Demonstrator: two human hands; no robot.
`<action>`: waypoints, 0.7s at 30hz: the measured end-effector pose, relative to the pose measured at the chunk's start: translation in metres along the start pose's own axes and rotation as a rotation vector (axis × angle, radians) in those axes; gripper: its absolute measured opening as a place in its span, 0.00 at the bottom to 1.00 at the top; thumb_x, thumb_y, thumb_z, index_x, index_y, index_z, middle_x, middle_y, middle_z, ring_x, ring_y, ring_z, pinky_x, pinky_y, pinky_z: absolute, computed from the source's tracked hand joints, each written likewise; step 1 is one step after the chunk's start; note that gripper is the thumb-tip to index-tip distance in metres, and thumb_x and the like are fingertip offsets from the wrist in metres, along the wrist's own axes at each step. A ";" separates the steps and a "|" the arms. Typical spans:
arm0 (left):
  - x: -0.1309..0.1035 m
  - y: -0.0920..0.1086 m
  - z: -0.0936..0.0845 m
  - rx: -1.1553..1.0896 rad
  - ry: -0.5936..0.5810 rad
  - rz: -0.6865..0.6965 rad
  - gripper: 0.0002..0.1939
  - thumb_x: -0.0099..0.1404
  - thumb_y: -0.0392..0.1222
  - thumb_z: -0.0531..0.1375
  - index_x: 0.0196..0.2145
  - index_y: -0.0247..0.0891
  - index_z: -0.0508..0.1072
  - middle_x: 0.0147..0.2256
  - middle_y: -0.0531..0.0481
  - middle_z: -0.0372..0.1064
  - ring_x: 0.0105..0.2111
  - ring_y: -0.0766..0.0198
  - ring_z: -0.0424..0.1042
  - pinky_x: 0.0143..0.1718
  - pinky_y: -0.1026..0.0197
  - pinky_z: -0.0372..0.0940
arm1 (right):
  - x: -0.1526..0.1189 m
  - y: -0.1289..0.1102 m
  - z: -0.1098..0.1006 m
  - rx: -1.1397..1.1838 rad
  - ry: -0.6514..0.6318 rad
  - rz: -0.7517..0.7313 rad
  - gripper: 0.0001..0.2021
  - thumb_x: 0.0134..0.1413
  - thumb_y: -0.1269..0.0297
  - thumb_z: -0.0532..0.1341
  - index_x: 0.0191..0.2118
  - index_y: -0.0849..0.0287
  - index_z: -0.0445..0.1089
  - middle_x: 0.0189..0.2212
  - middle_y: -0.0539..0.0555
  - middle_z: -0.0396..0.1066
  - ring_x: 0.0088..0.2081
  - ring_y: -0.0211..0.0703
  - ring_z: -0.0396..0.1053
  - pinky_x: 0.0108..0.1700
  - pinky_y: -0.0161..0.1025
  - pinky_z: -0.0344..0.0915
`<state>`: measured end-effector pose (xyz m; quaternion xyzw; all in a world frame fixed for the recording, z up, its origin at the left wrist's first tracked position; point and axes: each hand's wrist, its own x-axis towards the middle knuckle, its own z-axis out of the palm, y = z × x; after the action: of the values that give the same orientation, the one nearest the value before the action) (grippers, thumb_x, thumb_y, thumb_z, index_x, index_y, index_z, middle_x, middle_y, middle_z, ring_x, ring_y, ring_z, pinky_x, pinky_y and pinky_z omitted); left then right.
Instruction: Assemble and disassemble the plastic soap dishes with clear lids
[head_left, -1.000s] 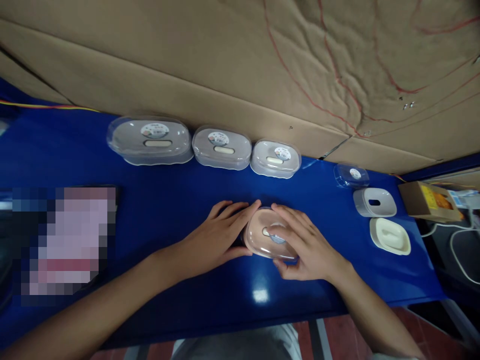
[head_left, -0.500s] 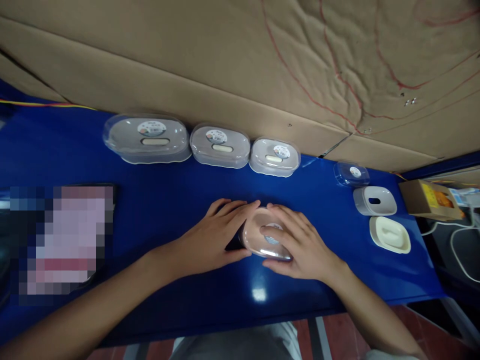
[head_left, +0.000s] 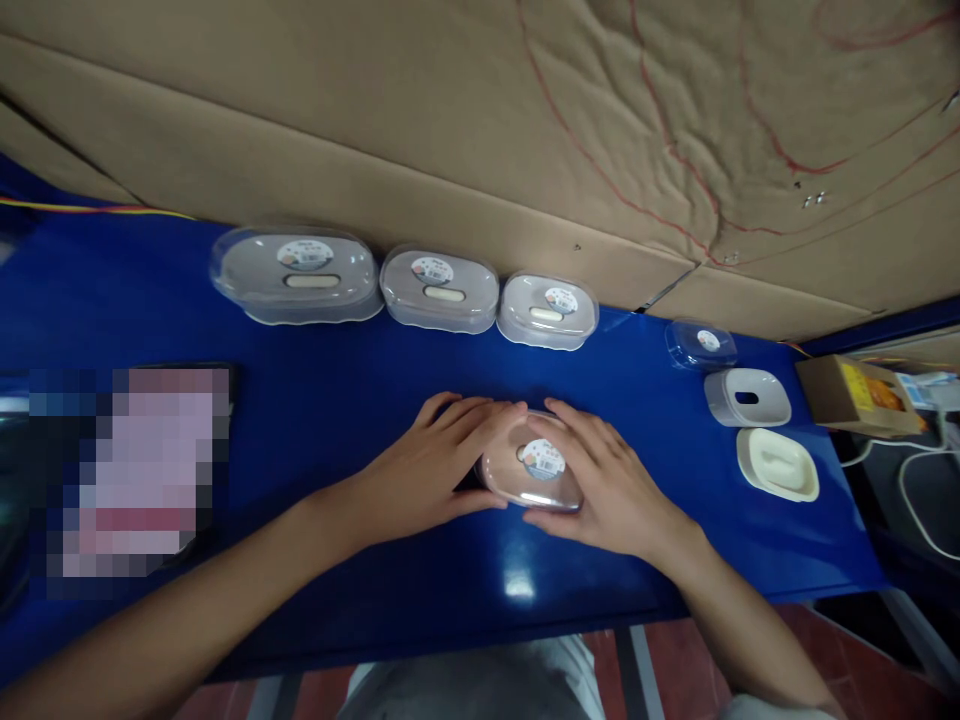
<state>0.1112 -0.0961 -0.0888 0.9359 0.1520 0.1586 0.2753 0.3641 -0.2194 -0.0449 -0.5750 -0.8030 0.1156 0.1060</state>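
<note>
pink oval box (head_left: 501, 464): on table (head_left: 315, 410), between hands | left grip (head_left: 442, 458), right grip (head_left: 611, 482): pinching its opposite ends | risk: clear lid (head_left: 541, 499) may skew or slip, from uneven finger pressure

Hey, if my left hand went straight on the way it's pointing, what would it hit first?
Probably the pinkish clear-covered container: your left hand cups its left side, leaving a dark gap before the palm, whose depth is unclear.
</note>
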 end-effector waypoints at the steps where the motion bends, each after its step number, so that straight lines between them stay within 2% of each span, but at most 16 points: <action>1: 0.000 0.000 0.000 0.005 0.001 0.000 0.50 0.75 0.64 0.63 0.79 0.46 0.42 0.68 0.36 0.67 0.68 0.41 0.65 0.68 0.38 0.54 | 0.000 0.000 0.000 0.019 -0.014 0.023 0.48 0.60 0.44 0.71 0.77 0.53 0.50 0.72 0.67 0.62 0.69 0.69 0.65 0.64 0.66 0.70; 4: 0.000 0.002 0.001 0.028 -0.009 -0.008 0.48 0.76 0.65 0.61 0.79 0.44 0.42 0.68 0.36 0.67 0.68 0.42 0.65 0.68 0.38 0.54 | 0.002 -0.001 0.000 0.059 -0.040 0.049 0.51 0.58 0.45 0.72 0.78 0.52 0.47 0.70 0.66 0.64 0.69 0.67 0.65 0.66 0.66 0.69; 8: -0.001 0.003 0.004 0.129 -0.018 0.009 0.44 0.79 0.63 0.57 0.79 0.40 0.45 0.69 0.34 0.65 0.68 0.42 0.64 0.68 0.38 0.54 | -0.001 0.005 -0.010 0.099 -0.092 0.093 0.49 0.57 0.50 0.73 0.77 0.48 0.48 0.71 0.63 0.63 0.71 0.67 0.63 0.68 0.67 0.66; 12: -0.004 0.004 0.005 0.248 -0.024 0.036 0.37 0.82 0.57 0.53 0.79 0.40 0.48 0.71 0.33 0.62 0.69 0.40 0.64 0.68 0.36 0.55 | -0.021 0.040 -0.031 0.151 -0.110 0.267 0.46 0.57 0.53 0.73 0.75 0.45 0.51 0.70 0.62 0.63 0.70 0.66 0.64 0.67 0.67 0.68; 16: -0.004 0.004 0.004 0.261 -0.031 0.038 0.35 0.83 0.56 0.53 0.79 0.41 0.50 0.71 0.34 0.62 0.70 0.41 0.64 0.69 0.36 0.55 | -0.036 0.091 -0.038 0.121 0.044 0.398 0.46 0.60 0.44 0.71 0.77 0.45 0.50 0.71 0.63 0.61 0.72 0.68 0.61 0.69 0.70 0.63; 19: -0.004 0.004 0.003 0.273 -0.028 0.041 0.35 0.83 0.56 0.53 0.78 0.40 0.52 0.72 0.34 0.62 0.70 0.41 0.64 0.69 0.36 0.56 | -0.035 0.121 -0.035 -0.084 0.233 0.445 0.37 0.66 0.42 0.66 0.75 0.44 0.59 0.75 0.63 0.54 0.75 0.72 0.54 0.71 0.75 0.54; 21: -0.004 0.005 0.003 0.276 -0.024 0.040 0.34 0.83 0.55 0.54 0.78 0.41 0.53 0.72 0.35 0.62 0.70 0.41 0.64 0.70 0.36 0.55 | -0.033 0.134 -0.034 -0.206 0.333 0.459 0.32 0.68 0.42 0.64 0.72 0.45 0.64 0.76 0.64 0.52 0.74 0.75 0.54 0.70 0.77 0.53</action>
<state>0.1096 -0.1031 -0.0898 0.9695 0.1506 0.1303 0.1426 0.5057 -0.2071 -0.0556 -0.7601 -0.6313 -0.0414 0.1483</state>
